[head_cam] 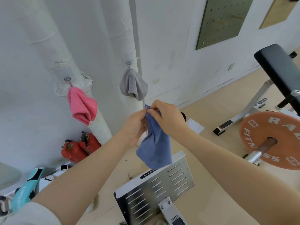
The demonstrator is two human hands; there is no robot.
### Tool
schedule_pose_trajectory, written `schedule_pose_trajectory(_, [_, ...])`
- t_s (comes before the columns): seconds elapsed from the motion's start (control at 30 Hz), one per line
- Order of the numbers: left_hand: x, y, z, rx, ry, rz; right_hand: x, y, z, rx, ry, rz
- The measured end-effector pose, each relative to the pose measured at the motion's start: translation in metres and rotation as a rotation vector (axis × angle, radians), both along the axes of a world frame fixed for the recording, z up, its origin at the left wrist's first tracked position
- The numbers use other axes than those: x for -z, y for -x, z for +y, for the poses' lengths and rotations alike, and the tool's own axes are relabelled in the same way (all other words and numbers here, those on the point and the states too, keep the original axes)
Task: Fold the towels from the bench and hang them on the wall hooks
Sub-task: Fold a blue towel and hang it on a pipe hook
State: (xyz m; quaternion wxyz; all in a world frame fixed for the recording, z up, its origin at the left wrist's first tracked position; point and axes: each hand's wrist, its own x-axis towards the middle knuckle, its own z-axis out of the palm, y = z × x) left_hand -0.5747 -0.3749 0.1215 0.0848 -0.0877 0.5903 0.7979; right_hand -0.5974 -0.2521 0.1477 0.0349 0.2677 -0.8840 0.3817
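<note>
A blue towel (155, 146) hangs in the air from its top edge. My left hand (135, 127) grips it from the left and my right hand (167, 118) pinches its top corner from the right, the two hands close together. On a white wrapped pipe at the left, a pink towel (82, 105) hangs from a metal hook (67, 79). A grey towel (133, 85) hangs from a second hook (129, 63) on the pipe beside it. The black padded bench (279, 67) stands at the far right.
Two red fire extinguishers (81, 148) lie on the floor by the pipes. A slotted metal footplate (155, 189) is just below my hands. An orange weight plate (272, 140) on a bar is at the right. Teal and white items lie at the lower left.
</note>
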Motion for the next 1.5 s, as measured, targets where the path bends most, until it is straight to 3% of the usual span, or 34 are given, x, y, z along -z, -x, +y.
schedule_pose_trajectory(0.23, [-0.006,-0.008,0.006,0.057,0.142,0.051,0.002,0.005,0.004,0.172,0.181,-0.046])
schedule_pose_trajectory(0.53, [-0.011,-0.001,0.007,-0.124,0.264,0.102,0.007,0.012,0.032,-0.073,0.365,-0.405])
schedule_pose_trajectory(0.6, [-0.015,0.005,0.003,-0.224,0.237,0.097,0.016,0.012,0.039,-0.147,0.232,-0.463])
schedule_pose_trajectory(0.73, [-0.03,0.015,-0.011,-0.362,0.147,0.131,0.041,0.013,0.047,-0.199,-0.268,-0.438])
schedule_pose_trajectory(0.9, [-0.03,0.025,-0.044,-0.556,0.263,0.146,0.06,0.027,0.066,-0.132,-0.646,-0.493])
schedule_pose_trajectory(1.0, [-0.011,0.026,-0.062,-0.601,0.39,0.089,0.059,0.035,0.069,-0.062,-0.806,-0.288])
schedule_pose_trajectory(1.13, [0.006,0.019,-0.077,-0.632,0.522,-0.015,0.057,0.051,0.066,0.091,-0.728,-0.053])
schedule_pose_trajectory(1.27, [0.015,0.013,-0.098,-0.56,0.614,0.01,0.05,0.061,0.066,0.074,-0.792,-0.099])
schedule_pose_trajectory(1.43, [0.012,0.016,-0.102,-0.606,0.47,0.011,0.048,0.07,0.065,0.132,-0.274,-0.193])
schedule_pose_trajectory(1.5, [0.012,0.019,-0.102,-0.613,0.367,0.01,0.044,0.072,0.063,0.131,-0.219,-0.165])
